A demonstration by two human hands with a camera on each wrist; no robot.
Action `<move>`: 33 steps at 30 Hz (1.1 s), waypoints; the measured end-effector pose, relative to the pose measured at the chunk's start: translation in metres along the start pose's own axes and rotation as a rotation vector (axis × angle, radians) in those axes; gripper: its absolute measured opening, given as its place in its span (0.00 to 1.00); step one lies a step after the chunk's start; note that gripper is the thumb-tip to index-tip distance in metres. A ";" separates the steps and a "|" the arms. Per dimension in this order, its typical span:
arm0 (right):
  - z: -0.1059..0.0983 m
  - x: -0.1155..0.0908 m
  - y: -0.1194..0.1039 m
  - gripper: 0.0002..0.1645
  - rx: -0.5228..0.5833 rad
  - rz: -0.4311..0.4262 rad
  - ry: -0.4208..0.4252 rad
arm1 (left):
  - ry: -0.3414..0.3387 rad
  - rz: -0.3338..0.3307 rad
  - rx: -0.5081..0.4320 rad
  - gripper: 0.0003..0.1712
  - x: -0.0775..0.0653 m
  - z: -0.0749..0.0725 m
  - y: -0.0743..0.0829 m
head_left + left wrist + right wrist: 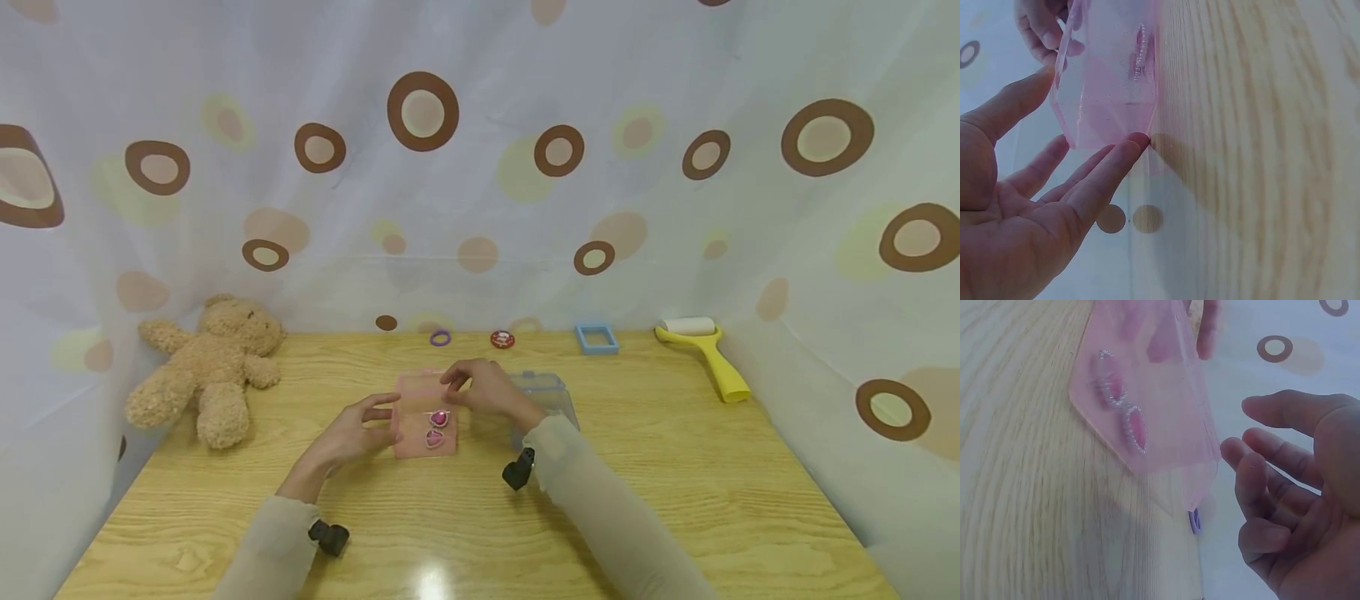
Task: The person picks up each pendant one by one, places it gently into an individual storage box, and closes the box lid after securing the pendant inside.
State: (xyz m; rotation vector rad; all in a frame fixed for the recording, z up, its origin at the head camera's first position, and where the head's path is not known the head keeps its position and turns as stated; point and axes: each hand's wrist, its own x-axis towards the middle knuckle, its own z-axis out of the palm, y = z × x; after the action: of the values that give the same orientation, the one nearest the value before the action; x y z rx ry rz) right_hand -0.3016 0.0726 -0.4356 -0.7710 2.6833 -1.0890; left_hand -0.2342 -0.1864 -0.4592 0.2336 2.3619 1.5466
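A translucent pink plastic box point(424, 392) lies in the middle of the table. Two pink gems with silvery beaded rims show in its near part, the upper gem point(439, 418) and the lower gem point(435, 438). My left hand point(354, 432) is at the box's left side. In the left wrist view its fingers point(1100, 181) are spread, with fingertips right at the pink wall. My right hand point(483, 387) hovers by the box's far right part, fingers loosely bent with nothing between them. In the right wrist view, its fingertips point(1232, 450) are beside the pink edge.
A clear bluish box point(551, 396) stands right of the pink one, partly hidden by my right arm. Along the back lie a purple ring point(440, 337), a red disc point(502, 339), a blue square frame point(597, 339) and a yellow-handled roller point(712, 354). A teddy bear point(217, 358) sits left.
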 end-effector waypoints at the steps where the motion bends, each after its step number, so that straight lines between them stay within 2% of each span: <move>1: 0.000 0.001 0.001 0.17 0.005 0.008 0.005 | -0.003 0.000 -0.002 0.39 0.000 0.000 0.000; 10: -0.001 0.005 0.007 0.17 -0.010 0.038 0.042 | -0.001 -0.006 -0.011 0.39 0.000 0.000 0.001; 15: -0.001 0.006 0.006 0.20 -0.023 0.102 0.012 | -0.009 0.000 -0.008 0.40 -0.001 0.000 0.001; 21: 0.001 0.007 0.008 0.23 0.027 0.152 -0.047 | -0.009 -0.006 -0.008 0.40 -0.001 0.001 0.001; 26: 0.002 0.006 0.007 0.25 0.051 0.153 -0.083 | -0.009 -0.021 -0.015 0.39 0.000 0.001 -0.001; 33: 0.002 0.008 0.009 0.26 0.056 0.124 -0.035 | -0.003 -0.018 -0.007 0.39 0.001 0.001 -0.001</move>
State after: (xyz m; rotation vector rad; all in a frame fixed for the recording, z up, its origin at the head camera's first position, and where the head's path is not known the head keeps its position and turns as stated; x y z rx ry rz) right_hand -0.3114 0.0723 -0.4427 -0.5995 2.6202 -1.1042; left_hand -0.2347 -0.1853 -0.4603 0.2118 2.3491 1.5451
